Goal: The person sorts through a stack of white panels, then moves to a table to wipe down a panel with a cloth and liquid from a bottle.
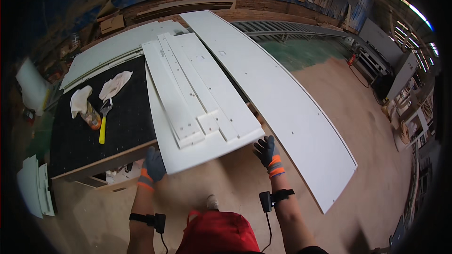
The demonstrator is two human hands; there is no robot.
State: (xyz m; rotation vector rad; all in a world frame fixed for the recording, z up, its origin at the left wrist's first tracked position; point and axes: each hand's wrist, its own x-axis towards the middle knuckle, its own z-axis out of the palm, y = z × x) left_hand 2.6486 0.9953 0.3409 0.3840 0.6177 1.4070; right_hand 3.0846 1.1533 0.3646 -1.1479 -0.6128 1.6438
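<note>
A stack of white furniture panels lies in front of me, its near end jutting past the dark table. Narrow white boards with drilled holes rest on top, beside a small white block. My left hand, in a dark glove with an orange cuff, is against the bottom panel's near left corner. Its fingers are partly hidden there. At the near right corner is my right hand, gloved alike, its fingers apart and close to the panel edge. Whether they touch it is unclear.
A black-topped table holds a spray bottle, white cloths and a yellow-handled scraper. To the right lies a long white panel. A roller conveyor runs behind; more panels stand at far left.
</note>
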